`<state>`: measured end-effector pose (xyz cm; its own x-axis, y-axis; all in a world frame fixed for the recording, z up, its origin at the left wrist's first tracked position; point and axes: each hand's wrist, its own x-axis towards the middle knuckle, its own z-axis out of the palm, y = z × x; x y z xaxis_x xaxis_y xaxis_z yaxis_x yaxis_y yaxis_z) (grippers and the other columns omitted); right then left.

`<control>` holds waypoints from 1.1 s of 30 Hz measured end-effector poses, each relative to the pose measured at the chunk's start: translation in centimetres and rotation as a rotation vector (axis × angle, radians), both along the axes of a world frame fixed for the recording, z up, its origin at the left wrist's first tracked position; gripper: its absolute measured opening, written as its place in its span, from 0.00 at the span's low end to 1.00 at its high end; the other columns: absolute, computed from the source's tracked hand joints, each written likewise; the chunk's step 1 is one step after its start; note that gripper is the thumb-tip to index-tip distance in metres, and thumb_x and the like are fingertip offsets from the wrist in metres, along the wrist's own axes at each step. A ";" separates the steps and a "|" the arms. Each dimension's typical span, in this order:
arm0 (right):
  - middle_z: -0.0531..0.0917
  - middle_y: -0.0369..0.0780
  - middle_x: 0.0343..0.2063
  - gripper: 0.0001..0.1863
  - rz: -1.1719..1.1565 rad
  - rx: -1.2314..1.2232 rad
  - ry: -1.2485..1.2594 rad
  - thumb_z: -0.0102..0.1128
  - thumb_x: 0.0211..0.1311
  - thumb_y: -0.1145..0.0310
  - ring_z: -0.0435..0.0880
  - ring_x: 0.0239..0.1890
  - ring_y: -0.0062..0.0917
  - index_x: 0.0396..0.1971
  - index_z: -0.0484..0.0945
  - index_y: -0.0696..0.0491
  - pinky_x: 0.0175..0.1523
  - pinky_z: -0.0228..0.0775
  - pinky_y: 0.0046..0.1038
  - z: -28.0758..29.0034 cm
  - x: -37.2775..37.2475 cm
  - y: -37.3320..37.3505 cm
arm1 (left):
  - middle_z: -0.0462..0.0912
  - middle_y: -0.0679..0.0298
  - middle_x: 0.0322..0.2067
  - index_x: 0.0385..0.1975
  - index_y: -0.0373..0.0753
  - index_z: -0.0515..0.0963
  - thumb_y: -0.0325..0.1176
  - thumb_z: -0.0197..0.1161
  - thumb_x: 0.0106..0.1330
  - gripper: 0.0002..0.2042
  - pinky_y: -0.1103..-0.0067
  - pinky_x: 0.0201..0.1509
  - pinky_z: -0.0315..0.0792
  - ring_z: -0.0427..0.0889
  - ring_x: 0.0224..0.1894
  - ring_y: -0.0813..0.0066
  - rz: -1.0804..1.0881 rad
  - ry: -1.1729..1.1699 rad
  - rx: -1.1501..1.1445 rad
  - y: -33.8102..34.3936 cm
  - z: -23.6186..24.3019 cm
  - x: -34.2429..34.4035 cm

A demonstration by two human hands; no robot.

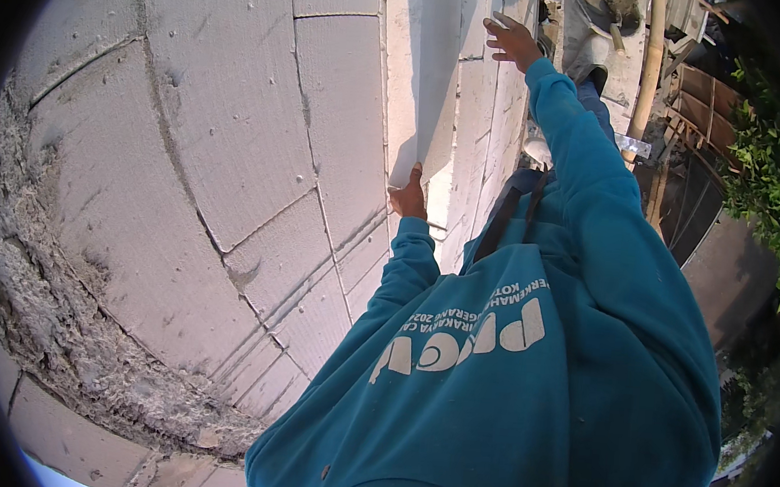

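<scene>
A pale block wall [228, 96] with dark joints fills the left and middle of the head view. My left hand [409, 198] rests at the lower end of a pale upright strip [433, 75] in the wall, partly sunlit and partly shaded. Its thumb points up, apart from the fingers, which are partly hidden; I see no tool in it. Farther off, my right hand [514, 44] is held out beside the wall's right-hand part [504, 98], fingers spread and nothing in them. Whether its fingertips touch the blocks I cannot tell.
A rough mortar band [67, 339] curves along the wall at left. At far right, a mortar container [586, 6] holds a grey heap and a trowel [616, 35]. A bamboo pole [648, 67] runs past it. Scrap boards [707, 103] and green foliage [771, 162] lie beyond.
</scene>
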<state>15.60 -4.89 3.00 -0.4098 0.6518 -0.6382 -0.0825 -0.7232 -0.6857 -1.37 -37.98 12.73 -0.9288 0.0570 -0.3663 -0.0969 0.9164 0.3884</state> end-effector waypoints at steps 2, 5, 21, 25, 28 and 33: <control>0.78 0.43 0.52 0.37 -0.054 -0.074 -0.019 0.62 0.62 0.52 0.81 0.50 0.36 0.68 0.62 0.49 0.49 0.79 0.39 -1.7 3.1 -1.1 | 0.73 0.42 0.55 0.58 0.24 0.68 0.53 0.77 0.45 0.46 0.64 0.62 0.68 0.73 0.59 0.49 -0.056 0.158 -0.176 0.7 0.3 0.7; 0.79 0.42 0.52 0.32 -0.073 -0.193 -0.088 0.60 0.64 0.55 0.82 0.49 0.34 0.65 0.65 0.51 0.47 0.79 0.37 -4.6 7.0 -3.0 | 0.67 0.41 0.60 0.62 0.25 0.64 0.56 0.76 0.44 0.50 0.63 0.66 0.64 0.67 0.64 0.48 -0.132 0.153 -0.194 1.0 0.6 1.2; 0.84 0.46 0.43 0.29 0.150 0.169 -0.145 0.62 0.61 0.57 0.83 0.39 0.27 0.59 0.70 0.57 0.39 0.77 0.29 3.4 -1.9 -2.8 | 0.70 0.45 0.54 0.59 0.30 0.69 0.59 0.74 0.44 0.47 0.62 0.59 0.70 0.73 0.56 0.49 -0.110 0.170 -0.307 2.0 0.2 1.4; 0.77 0.52 0.55 0.35 0.092 0.521 -0.345 0.66 0.59 0.56 0.78 0.56 0.37 0.63 0.66 0.56 0.55 0.73 0.35 4.7 -8.8 0.5 | 0.73 0.47 0.53 0.57 0.33 0.72 0.59 0.75 0.42 0.45 0.62 0.58 0.71 0.76 0.55 0.50 -0.065 0.205 -0.327 2.9 1.0 1.8; 0.70 0.59 0.59 0.41 0.074 0.588 -0.377 0.65 0.58 0.54 0.71 0.61 0.47 0.66 0.59 0.62 0.64 0.65 0.37 5.5 -10.7 2.6 | 0.72 0.48 0.54 0.59 0.43 0.72 0.58 0.75 0.43 0.42 0.61 0.56 0.72 0.76 0.55 0.50 -0.038 0.169 -0.319 3.1 1.9 1.9; 0.66 0.61 0.61 0.49 0.071 0.688 -0.465 0.67 0.55 0.50 0.65 0.65 0.51 0.67 0.54 0.65 0.68 0.59 0.39 4.6 -11.7 7.4 | 0.66 0.51 0.58 0.61 0.34 0.68 0.56 0.76 0.44 0.46 0.63 0.53 0.75 0.78 0.52 0.50 -0.076 0.153 -0.329 2.9 1.9 2.1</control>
